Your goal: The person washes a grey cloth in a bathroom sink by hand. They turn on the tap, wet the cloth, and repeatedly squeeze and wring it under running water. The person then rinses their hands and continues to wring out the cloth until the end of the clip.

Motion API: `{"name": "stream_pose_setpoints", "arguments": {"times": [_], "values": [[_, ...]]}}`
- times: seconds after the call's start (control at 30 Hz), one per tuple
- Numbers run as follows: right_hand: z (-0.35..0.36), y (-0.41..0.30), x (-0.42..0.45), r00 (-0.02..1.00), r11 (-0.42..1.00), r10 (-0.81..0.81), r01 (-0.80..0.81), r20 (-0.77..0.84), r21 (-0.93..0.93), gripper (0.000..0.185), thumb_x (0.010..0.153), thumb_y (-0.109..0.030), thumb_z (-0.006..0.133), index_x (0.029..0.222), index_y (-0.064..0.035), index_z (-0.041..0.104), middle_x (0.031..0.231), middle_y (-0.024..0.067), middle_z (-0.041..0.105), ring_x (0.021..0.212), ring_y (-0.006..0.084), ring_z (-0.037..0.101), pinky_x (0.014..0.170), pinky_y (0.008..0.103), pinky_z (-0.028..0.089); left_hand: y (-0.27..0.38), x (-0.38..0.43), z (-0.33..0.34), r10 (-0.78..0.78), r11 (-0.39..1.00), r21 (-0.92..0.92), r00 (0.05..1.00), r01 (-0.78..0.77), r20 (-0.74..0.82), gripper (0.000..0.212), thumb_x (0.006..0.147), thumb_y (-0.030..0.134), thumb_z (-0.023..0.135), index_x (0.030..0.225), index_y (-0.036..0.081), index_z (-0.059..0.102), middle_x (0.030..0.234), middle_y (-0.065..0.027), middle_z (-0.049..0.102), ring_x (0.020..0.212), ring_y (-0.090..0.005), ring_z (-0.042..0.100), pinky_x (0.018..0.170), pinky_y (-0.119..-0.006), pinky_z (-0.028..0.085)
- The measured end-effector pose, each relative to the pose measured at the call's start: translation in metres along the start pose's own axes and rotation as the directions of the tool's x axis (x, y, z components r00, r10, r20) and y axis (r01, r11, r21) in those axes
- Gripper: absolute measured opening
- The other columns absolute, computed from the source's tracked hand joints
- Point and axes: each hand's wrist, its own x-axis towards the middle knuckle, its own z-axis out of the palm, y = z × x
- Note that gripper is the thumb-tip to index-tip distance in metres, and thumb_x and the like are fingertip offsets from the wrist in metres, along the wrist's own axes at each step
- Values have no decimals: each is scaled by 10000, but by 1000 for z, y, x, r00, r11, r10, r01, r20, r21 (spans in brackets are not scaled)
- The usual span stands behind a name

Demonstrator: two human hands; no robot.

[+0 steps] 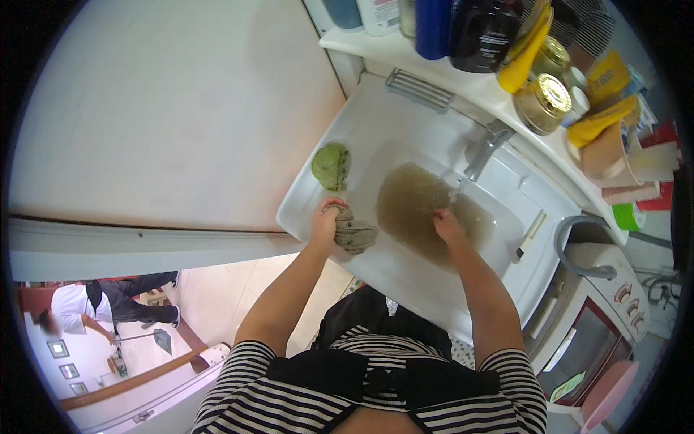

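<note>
My left hand (pixel 325 221) grips a wet grey-brown cloth (pixel 355 233) over the left side of the white washbasin (pixel 415 282). My right hand (pixel 448 224) is at the surface of the murky brown water (pixel 415 209) in the bowl. Its fingers are curled and partly hidden, so I cannot make out anything in them. Just beyond that hand, water runs from the chrome tap (pixel 481 154). A green cloth (pixel 329 166) with a dark-dotted edge lies on the basin's left rim, beyond my left hand.
A shelf (pixel 379 50) of bottles and jars, including a gold-lidded jar (pixel 544 103), overhangs the basin's back. A brush-like tool (pixel 529 236) lies on the right rim. At right stands a washing machine (pixel 588 331). Through the doorway, a person (pixel 103 304) holds a long-handled dustpan (pixel 161 342).
</note>
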Motion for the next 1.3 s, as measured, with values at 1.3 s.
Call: {"name": "stream_pose_setpoints", "arguments": {"times": [1.3], "values": [[-3, 45, 43, 970, 721, -240, 203, 36, -663, 206, 800, -92, 488, 972, -17, 573, 953, 221, 573, 908, 369, 564, 772, 445, 471, -5, -5, -38, 546, 312, 887, 828, -340, 126, 223, 707, 140, 525, 925, 100, 552, 923, -97, 573, 825, -316, 562, 696, -393, 463]]}}
